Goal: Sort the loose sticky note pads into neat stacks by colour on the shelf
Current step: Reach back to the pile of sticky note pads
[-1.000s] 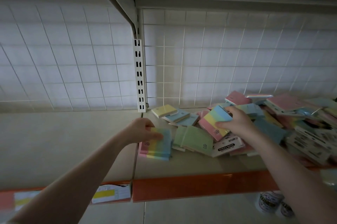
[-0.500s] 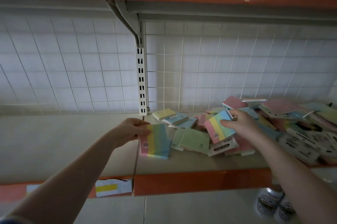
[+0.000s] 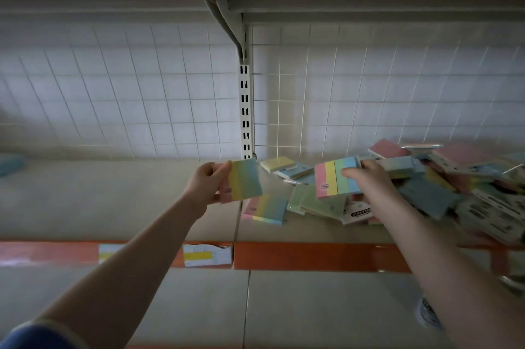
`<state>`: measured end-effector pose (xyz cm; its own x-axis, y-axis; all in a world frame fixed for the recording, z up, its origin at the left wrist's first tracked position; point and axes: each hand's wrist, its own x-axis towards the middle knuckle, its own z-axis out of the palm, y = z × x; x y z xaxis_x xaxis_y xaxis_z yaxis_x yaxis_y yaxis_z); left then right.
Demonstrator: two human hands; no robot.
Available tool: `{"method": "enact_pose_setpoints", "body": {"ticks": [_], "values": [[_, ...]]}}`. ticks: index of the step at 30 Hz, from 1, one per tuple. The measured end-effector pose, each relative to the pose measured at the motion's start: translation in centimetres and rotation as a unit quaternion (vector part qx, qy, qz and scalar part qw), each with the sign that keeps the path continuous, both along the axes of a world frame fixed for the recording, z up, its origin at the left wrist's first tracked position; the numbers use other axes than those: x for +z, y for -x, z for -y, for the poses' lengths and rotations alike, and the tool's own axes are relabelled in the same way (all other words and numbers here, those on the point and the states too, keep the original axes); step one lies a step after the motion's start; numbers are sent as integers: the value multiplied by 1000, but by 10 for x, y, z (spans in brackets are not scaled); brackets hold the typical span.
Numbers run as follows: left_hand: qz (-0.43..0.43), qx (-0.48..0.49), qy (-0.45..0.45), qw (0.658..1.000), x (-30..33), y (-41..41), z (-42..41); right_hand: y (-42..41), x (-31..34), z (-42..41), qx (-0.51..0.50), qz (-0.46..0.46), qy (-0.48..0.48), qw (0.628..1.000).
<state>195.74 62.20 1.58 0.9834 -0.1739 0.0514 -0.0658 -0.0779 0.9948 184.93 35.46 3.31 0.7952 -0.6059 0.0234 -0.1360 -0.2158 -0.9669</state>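
Head view: three striped rainbow pads — left hand (image 3: 205,186) grips one striped rainbow pad (image 3: 243,180), right hand (image 3: 366,178) grips another (image 3: 335,176), the third (image 3: 267,210) lies flat on the beige shelf (image 3: 113,201).

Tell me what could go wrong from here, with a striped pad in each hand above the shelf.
1. The left hand holds its striped pad by one edge only; it might slip and land askew on the striped pad lying below.
2. The right hand lifts its striped pad just above the loose pile; the forearm could nudge pads toward the orange shelf lip.
3. The green pads overlap untidily, so anything set there may lean.
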Motion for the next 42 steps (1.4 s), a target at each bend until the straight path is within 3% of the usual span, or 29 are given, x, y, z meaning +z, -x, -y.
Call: {"method": "enact_pose_setpoints", "body": {"ticks": [8, 20, 26, 42], "values": [[-48, 35, 4, 998, 10, -21, -81, -30, -1, -81, 26, -7, -31, 999], [-80, 0, 2, 997, 5, -94, -313, -135, -13, -305, 54, -2, -54, 997], [-69, 68, -11, 995, 4, -136, -410, -200, -7, -390, 88, -15, -47, 995], [-50, 220, 4, 974, 22, -225, -567, -358, -3, -558, 202, -33, -87, 975]]}}
